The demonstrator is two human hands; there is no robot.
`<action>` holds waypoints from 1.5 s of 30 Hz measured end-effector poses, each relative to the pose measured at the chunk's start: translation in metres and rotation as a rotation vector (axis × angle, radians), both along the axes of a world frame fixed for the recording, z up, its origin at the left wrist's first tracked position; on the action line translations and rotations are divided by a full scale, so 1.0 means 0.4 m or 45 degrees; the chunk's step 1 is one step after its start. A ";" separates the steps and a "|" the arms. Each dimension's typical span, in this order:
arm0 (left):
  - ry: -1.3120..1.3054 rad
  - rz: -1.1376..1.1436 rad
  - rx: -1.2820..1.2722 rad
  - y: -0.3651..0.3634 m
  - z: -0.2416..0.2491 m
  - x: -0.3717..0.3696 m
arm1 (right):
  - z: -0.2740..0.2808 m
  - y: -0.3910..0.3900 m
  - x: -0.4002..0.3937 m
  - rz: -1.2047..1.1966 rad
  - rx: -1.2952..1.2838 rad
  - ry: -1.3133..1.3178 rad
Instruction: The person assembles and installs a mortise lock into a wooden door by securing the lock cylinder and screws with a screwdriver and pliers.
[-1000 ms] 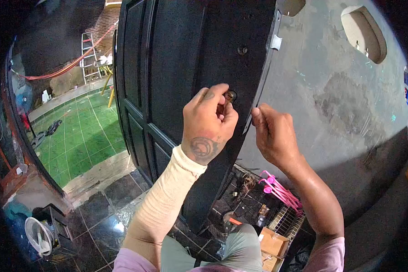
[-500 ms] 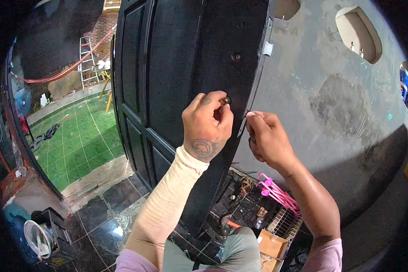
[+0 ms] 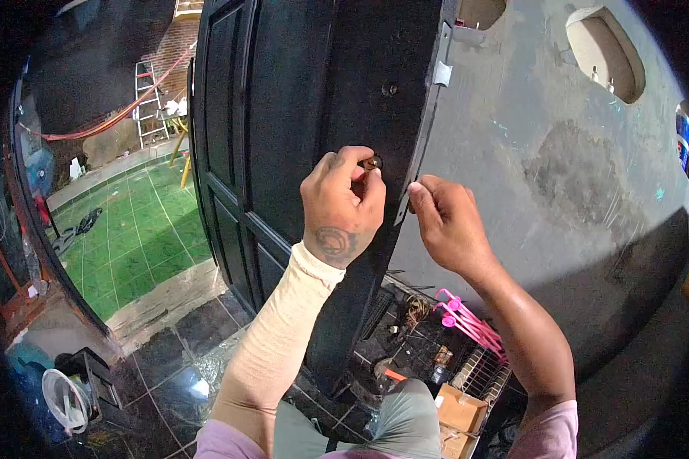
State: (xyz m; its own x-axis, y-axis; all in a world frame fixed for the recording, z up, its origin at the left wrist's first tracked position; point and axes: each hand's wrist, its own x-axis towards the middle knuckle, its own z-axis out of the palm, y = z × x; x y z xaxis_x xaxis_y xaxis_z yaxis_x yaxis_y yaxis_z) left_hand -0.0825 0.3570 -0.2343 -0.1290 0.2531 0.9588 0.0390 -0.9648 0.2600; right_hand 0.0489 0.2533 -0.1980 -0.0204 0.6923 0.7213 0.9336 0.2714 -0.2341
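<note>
A dark panelled door (image 3: 291, 115) stands open in front of me. My left hand (image 3: 338, 203), with a pale sleeve on its forearm, has thumb and fingers closed around a small brass-coloured piece (image 3: 372, 163) at a round hole in the door's face. My right hand (image 3: 453, 226) is closed in a pinch beside the metal lock plate (image 3: 402, 206) on the door's edge; whatever its fingertips hold is hidden. Higher on that edge a shiny latch (image 3: 442, 74) sticks out. Another hole (image 3: 390, 89) shows in the door above my left hand.
A rough grey wall (image 3: 528, 92) with recesses is at the right. Below lie a hammer (image 3: 390, 373) with an orange part, pink plastic items (image 3: 471, 325), a wire rack and a cardboard box (image 3: 461, 411). A white bucket (image 3: 65, 402) stands lower left; beyond the doorway are green tiles and a ladder (image 3: 150, 107).
Both hands have shifted slightly up and left in view, along with the door's edge. More of the brass-coloured piece shows at my left fingertips. My right hand's fingers are curled more tightly.
</note>
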 end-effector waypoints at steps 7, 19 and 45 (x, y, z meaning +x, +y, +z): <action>0.045 0.017 -0.013 -0.002 0.002 -0.003 | -0.019 0.012 0.039 0.069 0.340 -0.483; 0.044 -0.012 -0.021 0.001 0.003 -0.005 | -0.003 0.010 0.026 0.038 0.086 -0.197; 0.084 -0.035 -0.026 -0.003 0.008 -0.015 | -0.011 0.004 0.017 0.046 0.067 -0.051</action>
